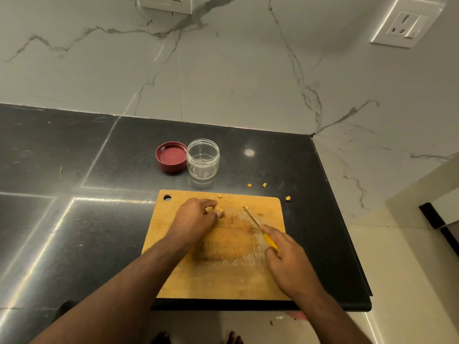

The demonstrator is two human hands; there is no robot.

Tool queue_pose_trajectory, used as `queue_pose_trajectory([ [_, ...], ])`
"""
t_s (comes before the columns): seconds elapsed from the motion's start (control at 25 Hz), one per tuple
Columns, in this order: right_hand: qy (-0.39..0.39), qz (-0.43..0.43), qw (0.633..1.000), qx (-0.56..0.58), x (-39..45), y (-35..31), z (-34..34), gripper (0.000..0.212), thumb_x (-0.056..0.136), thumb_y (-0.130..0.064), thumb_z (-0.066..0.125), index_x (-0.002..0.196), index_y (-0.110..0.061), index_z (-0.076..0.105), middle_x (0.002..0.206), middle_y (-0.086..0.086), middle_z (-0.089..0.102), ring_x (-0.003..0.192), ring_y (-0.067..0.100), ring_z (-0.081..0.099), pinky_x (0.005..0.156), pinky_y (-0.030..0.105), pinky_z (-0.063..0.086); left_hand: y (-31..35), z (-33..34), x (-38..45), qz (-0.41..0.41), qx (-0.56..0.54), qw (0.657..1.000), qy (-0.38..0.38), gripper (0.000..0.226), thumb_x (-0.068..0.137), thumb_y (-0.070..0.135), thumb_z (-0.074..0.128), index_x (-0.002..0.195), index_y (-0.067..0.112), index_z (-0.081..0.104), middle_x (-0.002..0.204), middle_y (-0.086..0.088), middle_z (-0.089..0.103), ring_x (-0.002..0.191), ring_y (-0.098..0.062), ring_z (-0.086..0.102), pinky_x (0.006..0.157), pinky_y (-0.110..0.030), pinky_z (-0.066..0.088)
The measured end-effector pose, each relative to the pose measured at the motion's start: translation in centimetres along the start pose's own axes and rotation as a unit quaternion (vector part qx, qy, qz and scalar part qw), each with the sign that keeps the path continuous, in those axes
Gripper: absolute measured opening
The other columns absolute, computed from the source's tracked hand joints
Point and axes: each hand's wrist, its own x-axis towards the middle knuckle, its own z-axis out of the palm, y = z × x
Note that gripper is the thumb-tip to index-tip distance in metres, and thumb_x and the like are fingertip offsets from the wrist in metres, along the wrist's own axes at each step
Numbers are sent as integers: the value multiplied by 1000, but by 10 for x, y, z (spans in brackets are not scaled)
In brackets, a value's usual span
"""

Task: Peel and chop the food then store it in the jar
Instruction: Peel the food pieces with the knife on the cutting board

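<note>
A wooden cutting board lies on the black counter. At the board's far part my left hand pinches small pale yellow food pieces between curled fingertips. My right hand grips a knife by its yellow handle, the blade pointing up-left and lying low over the board, apart from the food. Behind the board stands a clear open jar; whether anything lies in it I cannot tell. Its red lid lies upside down just left of it.
Loose yellow bits lie on the counter past the board's far right corner, and one on the board's far edge. The counter ends at a marble wall on the right and drops off in front.
</note>
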Motion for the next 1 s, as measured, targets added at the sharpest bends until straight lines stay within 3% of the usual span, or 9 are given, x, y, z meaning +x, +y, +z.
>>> queue_pose_trajectory([
  [0.2,-44,-9,999,18,-5,3,3,49,98,-17,49,142,-40,46,125,-20,47,107,-2,49,85,10,38,1,-1,-3,-4,10,1000,-5,46,93,41,66,137,29,59,133,1,59,102,-8,58,83,-24,48],
  [0.4,26,32,999,11,3,11,-5,51,101,-17,46,147,-37,39,123,-14,48,101,-1,47,87,17,38,3,-4,-5,-4,19,1000,-23,47,94,36,65,140,31,55,130,1,57,94,-4,50,73,-19,41],
  [0.56,-32,18,999,33,-6,14,-2,49,99,-18,49,141,-42,45,128,-20,46,108,-3,48,88,14,38,3,-9,-7,-8,32,998,-57,60,89,25,71,145,32,49,129,2,55,98,-4,49,68,-14,40],
  [0.72,-36,31,998,40,-10,23,-1,49,99,-18,50,139,-45,47,128,-17,51,105,-8,49,80,10,39,1,-12,-12,-4,34,997,-67,63,90,19,70,147,31,46,135,2,56,104,-5,53,76,-14,44],
  [0.84,21,60,998,28,-8,28,-9,48,101,-21,48,144,-42,41,124,-14,49,97,-6,47,79,12,36,-1,-12,-15,-6,24,998,-59,64,91,18,71,148,28,44,137,2,57,114,-10,57,84,-19,46],
  [1.0,15,53,997,53,-9,24,-7,49,100,-19,48,143,-41,43,131,-14,50,104,-6,48,80,10,38,-3,-13,-16,-13,29,998,-60,60,90,23,71,145,29,47,132,4,61,101,-5,53,81,-19,47],
])
